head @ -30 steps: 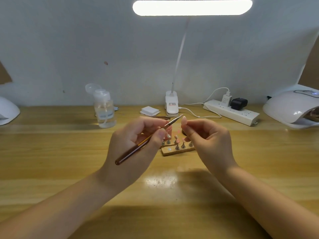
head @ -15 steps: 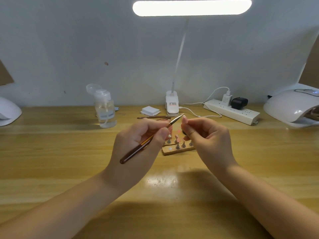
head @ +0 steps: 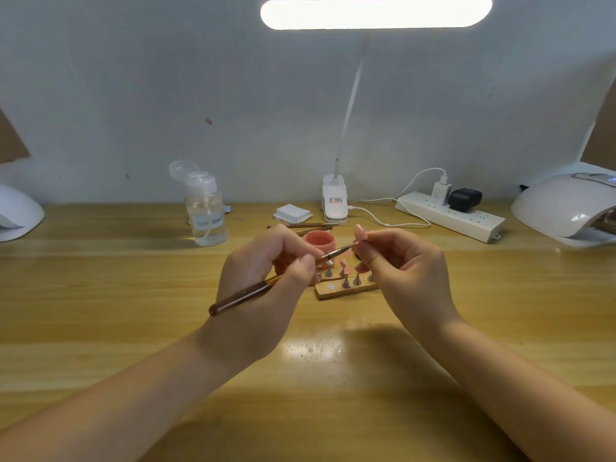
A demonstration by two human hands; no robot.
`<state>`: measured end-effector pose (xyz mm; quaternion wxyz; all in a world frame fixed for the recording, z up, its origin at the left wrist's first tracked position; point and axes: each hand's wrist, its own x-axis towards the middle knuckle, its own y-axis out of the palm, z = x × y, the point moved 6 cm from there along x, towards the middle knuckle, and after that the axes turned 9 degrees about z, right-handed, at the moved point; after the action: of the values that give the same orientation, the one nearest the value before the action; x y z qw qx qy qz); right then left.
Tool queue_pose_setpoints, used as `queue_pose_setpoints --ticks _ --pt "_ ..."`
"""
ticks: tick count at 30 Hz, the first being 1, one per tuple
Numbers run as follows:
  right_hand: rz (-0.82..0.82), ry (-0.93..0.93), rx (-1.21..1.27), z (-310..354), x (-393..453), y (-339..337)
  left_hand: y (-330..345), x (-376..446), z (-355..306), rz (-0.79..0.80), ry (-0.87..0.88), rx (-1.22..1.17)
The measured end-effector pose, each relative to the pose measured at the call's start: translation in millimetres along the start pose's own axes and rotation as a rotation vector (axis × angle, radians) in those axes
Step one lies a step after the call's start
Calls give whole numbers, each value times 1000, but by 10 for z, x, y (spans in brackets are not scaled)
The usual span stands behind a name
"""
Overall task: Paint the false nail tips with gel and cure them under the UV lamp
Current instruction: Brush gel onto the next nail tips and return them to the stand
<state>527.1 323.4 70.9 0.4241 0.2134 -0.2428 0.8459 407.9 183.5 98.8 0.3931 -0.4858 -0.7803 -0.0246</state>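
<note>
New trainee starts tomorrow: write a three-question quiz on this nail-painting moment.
1. True or false: the left hand holds the brush.
2. What does the right hand pinch? A) nail tip B) pump bottle C) charger
3. Fill in: the pink gel pot stands on the desk behind the wooden ____ of nail stands.

Key: 1 true; 2 A; 3 holder.
</note>
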Motion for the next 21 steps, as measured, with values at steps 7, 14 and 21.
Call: queue_pose_setpoints --ticks 7,14,21 --pt "3 -16 -21 12 -3 5 26 9 6 4 -24 43" --pt "-10 -20 -61 7 -3 -3 17 18 -9 -6 -14 60" --pt "-28 -13 -107 -9 -7 -28 2 3 5 3 -11 56"
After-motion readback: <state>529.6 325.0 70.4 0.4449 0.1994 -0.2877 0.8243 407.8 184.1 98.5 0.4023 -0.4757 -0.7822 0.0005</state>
